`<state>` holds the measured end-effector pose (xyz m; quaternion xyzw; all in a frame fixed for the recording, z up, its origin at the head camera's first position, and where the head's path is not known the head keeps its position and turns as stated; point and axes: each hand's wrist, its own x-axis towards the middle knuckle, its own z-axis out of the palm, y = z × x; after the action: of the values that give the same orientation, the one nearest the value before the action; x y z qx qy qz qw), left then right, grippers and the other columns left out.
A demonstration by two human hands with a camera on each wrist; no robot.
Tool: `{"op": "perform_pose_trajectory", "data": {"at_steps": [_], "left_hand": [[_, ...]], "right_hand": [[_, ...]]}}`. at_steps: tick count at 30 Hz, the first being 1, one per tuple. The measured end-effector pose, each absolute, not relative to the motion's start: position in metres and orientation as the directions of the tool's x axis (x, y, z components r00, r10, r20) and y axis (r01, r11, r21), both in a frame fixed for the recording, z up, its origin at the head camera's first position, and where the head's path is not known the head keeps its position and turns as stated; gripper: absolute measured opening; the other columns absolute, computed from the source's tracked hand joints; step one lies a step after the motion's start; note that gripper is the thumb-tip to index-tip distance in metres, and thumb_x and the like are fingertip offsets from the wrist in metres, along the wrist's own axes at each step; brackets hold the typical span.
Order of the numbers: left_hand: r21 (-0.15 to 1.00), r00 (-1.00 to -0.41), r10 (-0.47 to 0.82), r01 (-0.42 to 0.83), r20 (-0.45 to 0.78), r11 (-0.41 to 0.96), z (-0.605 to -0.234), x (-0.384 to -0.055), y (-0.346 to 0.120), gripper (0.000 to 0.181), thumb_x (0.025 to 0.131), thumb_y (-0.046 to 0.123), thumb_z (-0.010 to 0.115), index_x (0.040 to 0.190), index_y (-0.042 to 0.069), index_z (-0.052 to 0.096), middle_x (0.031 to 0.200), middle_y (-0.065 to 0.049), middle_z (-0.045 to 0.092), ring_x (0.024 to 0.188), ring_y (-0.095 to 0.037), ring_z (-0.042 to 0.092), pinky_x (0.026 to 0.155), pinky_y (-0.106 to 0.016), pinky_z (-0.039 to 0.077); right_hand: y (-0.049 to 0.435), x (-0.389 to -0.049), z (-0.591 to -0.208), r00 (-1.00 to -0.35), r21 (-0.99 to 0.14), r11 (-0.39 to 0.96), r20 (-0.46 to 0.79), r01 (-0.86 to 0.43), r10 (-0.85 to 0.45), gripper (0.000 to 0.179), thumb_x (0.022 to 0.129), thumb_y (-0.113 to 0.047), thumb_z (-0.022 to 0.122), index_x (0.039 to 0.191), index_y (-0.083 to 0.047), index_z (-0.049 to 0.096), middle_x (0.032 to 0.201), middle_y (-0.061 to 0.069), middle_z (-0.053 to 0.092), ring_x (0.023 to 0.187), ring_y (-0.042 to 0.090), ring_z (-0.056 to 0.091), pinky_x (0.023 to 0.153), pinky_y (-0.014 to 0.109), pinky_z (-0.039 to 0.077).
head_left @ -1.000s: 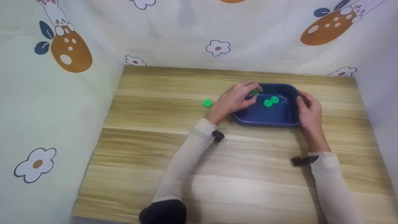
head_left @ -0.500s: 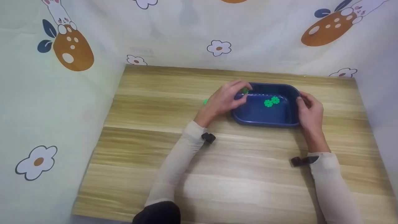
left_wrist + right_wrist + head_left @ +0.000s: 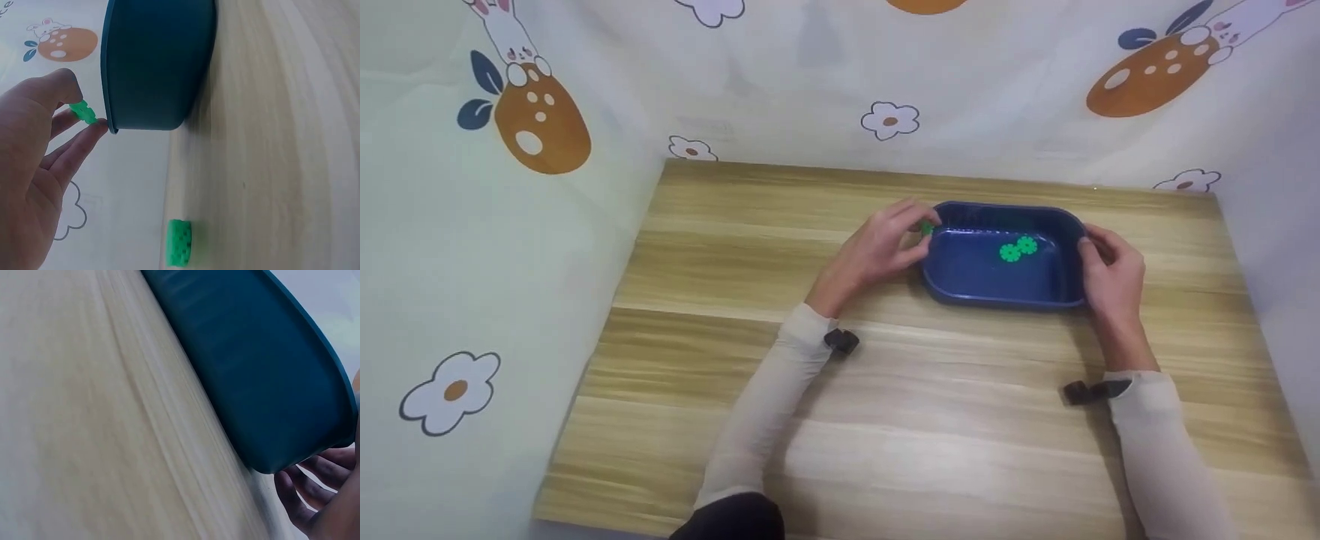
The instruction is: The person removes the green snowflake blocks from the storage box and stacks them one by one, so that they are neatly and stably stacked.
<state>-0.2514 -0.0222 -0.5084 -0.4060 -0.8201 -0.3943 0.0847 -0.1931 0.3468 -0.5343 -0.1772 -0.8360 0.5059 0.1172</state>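
My left hand point(image 3: 877, 244) is at the left rim of a dark blue rectangular tub point(image 3: 986, 281). Between thumb and fingers it pinches a small green notched disc piece point(image 3: 83, 112), just outside the tub wall, with a fingertip right at the rim. Inside the tub lie two flat green notched discs point(image 3: 1010, 253), edges together. My right hand point(image 3: 1116, 277) holds the tub's right end, thumb at the rim and fingers along the outer wall. A short stack of green discs point(image 3: 179, 243) stands on the table in the left wrist view; the left hand hides it from the head view.
The tub stands on a wood-grain table point(image 3: 885, 420), towards its back right. Pale printed cloth point(image 3: 780, 90) with flowers and rabbits rises behind the table and along its left side. Each wrist carries a small black camera point(image 3: 841, 341).
My left hand has drawn leftward from over the tub to its left rim, still pinching the green disc piece, and now covers the stack on the table. The right hand stays put.
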Motion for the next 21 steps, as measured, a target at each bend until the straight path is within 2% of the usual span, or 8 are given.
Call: {"op": "perform_pose_trajectory", "data": {"at_steps": [9,17,21], "left_hand": [[0.632,-0.702,0.547,0.688,0.456,0.357,-0.521,-0.250,-0.045,0.024,0.099,0.004,0.071,0.123,0.004,0.070,0.124,-0.007,0.073,0.114,-0.017,0.072,0.100,-0.025,0.061],[0.645,-0.742,0.515,0.651,0.429,0.401,-0.521,-0.250,-0.063,0.024,0.099,0.004,0.068,0.122,0.006,0.070,0.125,-0.006,0.072,0.112,-0.017,0.073,0.099,-0.023,0.060],[0.643,-0.761,0.503,0.632,0.411,0.431,-0.520,-0.250,-0.070,0.025,0.098,0.005,0.069,0.123,0.008,0.071,0.124,-0.005,0.072,0.110,-0.018,0.073,0.099,-0.025,0.060]], "right_hand": [[0.347,-0.192,-0.531,-0.906,-0.884,0.423,-0.003,0.200,0.423,0.038,0.108,-0.028,0.061,0.140,-0.011,0.073,0.139,0.014,0.074,0.115,0.001,0.067,0.108,0.023,0.054],[0.347,-0.192,-0.532,-0.902,-0.897,0.394,-0.013,0.202,0.432,0.038,0.107,-0.027,0.062,0.139,-0.010,0.073,0.134,0.009,0.076,0.111,-0.001,0.068,0.101,0.017,0.052],[0.348,-0.192,-0.533,-0.905,-0.890,0.402,-0.024,0.213,0.426,0.040,0.108,-0.029,0.061,0.141,-0.011,0.072,0.137,0.010,0.074,0.113,0.000,0.067,0.104,0.019,0.052]]}}
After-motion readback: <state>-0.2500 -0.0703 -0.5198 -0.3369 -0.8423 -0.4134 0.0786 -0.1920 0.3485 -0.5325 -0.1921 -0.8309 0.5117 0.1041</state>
